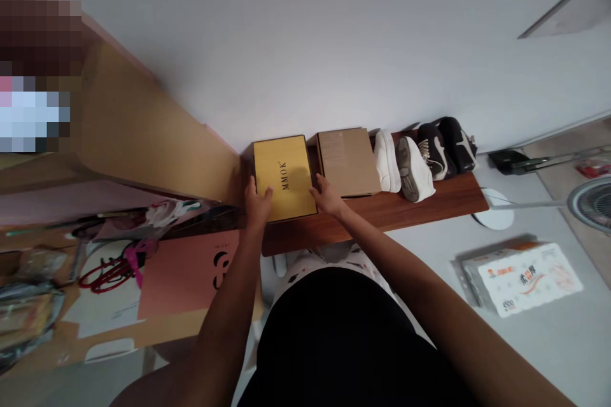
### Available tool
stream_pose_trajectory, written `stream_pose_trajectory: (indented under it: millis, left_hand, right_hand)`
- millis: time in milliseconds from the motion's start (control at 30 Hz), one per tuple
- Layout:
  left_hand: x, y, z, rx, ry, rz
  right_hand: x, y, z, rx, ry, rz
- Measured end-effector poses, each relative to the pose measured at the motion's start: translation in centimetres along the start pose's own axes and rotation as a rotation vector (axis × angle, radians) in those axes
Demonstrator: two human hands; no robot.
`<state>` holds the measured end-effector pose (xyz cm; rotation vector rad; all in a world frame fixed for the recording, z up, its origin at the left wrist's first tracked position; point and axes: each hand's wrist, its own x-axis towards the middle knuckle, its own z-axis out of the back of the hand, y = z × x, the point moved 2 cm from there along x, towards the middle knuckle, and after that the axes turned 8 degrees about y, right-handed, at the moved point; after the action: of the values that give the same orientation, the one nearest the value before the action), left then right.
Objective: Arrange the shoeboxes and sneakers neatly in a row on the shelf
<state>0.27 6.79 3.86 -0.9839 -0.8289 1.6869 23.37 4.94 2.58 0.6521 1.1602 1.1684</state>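
A yellow box with dark edges and black "MMOK" lettering sits on a reddish-brown wooden shelf against the wall. My left hand is at its left side, thumb over the top and fingers along the edge. On the opposite side my right hand holds the box's right edge, its fingers in the gap beside a plain brown cardboard box. The fingers under the edges are partly hidden. To the right of the cardboard box stand white sneakers and dark shoes.
A wooden panel rises at the left. Below it are a pink box and a red cable. A white wrapped package lies on the floor at right, near a fan and a dustpan.
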Motion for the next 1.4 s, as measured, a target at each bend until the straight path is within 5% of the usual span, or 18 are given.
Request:
stream_pose_trajectory:
  millis: [100,300,433,567,867,1133,1400]
  left_hand:
    - [-0.7,-2.6,-2.4,-0.053,0.028,-0.035]
    - [-2.2,-7.0,-10.2,-0.161,0.206,-0.057]
    - [-2.8,-7.6,-15.1,-0.155,0.283,0.001]
    - [-2.5,-7.2,-18.1,-0.043,0.252,0.049]
    - [-0.5,-5.7,-20.2,0.045,0.207,0.270]
    - [-1.2,-5.8,-20.3,-0.213,0.188,0.262]
    - [-4.1,-8.2,-18.7,-0.300,0.167,0.200]
  right_hand:
    - [0.3,0.4,2.7,0.043,-0.050,0.061]
    - [0.2,-0.3,10.4,-0.045,-0.133,0.050]
    - [-0.1,-2.0,14.6,-0.140,-0.140,0.002]
    - [-0.1,-4.5,17.1,-0.171,-0.167,-0.057]
    - [1.5,-7.4,18.5,-0.169,-0.202,-0.142]
    - [2.3,-6.8,18.0,-0.103,-0.141,-0.254]
    - [0.9,-7.7,19.7,0.142,-0.176,-0.256]
